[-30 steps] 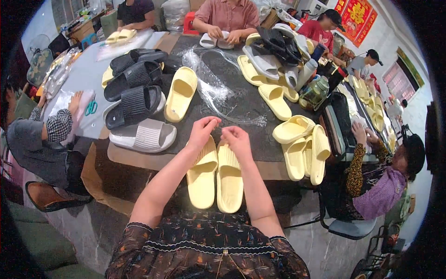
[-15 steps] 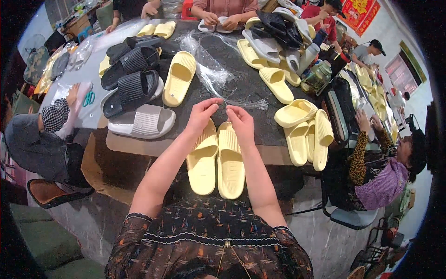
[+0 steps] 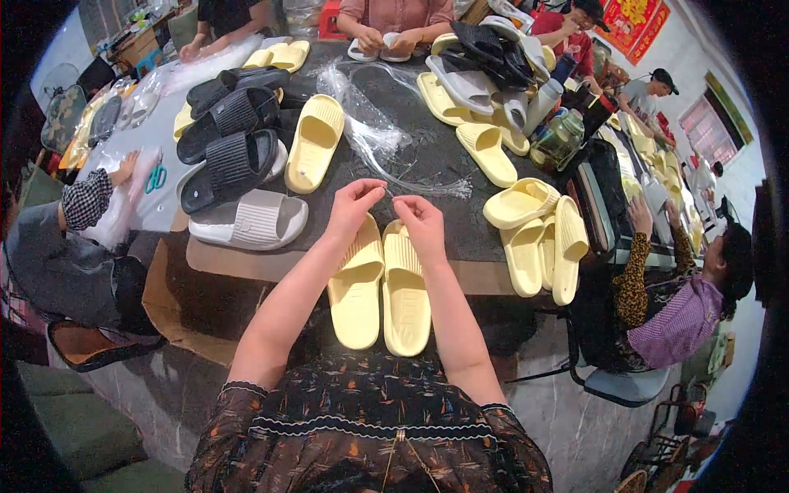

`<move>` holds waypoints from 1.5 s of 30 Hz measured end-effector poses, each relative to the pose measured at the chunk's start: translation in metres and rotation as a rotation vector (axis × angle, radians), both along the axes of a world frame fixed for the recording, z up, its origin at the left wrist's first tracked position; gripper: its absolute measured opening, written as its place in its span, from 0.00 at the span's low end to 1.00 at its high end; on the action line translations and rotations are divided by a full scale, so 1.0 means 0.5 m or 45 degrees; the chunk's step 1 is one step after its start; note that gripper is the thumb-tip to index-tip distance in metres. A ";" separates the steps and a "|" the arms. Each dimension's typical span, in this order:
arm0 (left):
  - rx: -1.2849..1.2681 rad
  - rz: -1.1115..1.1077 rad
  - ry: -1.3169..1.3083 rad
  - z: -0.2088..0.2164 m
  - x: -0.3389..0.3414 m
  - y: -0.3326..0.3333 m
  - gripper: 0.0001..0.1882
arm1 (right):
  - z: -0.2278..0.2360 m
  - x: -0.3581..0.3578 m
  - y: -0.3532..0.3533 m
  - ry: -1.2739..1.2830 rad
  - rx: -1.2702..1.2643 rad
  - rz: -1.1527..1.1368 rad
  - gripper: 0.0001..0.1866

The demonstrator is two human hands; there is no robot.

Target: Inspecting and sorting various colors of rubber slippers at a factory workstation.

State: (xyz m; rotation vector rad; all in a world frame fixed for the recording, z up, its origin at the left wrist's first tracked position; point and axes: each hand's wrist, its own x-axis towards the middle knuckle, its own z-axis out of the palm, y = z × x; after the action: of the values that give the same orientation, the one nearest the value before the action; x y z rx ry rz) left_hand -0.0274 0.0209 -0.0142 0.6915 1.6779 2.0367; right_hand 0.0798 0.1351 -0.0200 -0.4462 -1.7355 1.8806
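A pair of pale yellow slide sandals lies side by side at the table's near edge, the left slide point(image 3: 356, 308) and the right slide point(image 3: 406, 316) with their heels toward me. Over their straps, my left hand point(image 3: 355, 209) and my right hand point(image 3: 421, 228) are closed in pinches, fingertips almost meeting. Between them runs a thin plastic strand, barely visible. Just beyond my fingers a loose bundle of clear plastic strands point(image 3: 378, 144) spreads over the dark tabletop point(image 3: 320, 215). A single yellow slide point(image 3: 315, 141) lies beyond my left hand.
Black slides point(image 3: 238, 164) and a grey slide point(image 3: 251, 220) are stacked at left. Yellow slides point(image 3: 523, 205) lie right, before a mixed heap point(image 3: 481, 70). A glass jar point(image 3: 559, 135) stands near a black bag point(image 3: 598, 185). Green scissors point(image 3: 155, 178) lie far left. Co-workers sit around.
My hands have shifted slightly, the right one a little lower, both still pinching over the slides. The co-worker's arm at left and the hands at the far left back have moved.
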 end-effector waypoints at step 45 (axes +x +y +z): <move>-0.029 -0.286 -0.266 -0.003 -0.005 -0.004 0.08 | -0.007 -0.001 -0.002 -0.038 0.193 -0.169 0.06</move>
State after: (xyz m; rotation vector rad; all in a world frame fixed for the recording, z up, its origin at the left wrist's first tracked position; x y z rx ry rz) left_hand -0.0296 0.0190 -0.0157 0.6063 1.4351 1.8594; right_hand 0.0793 0.1342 -0.0234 -0.5189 -1.8067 1.6450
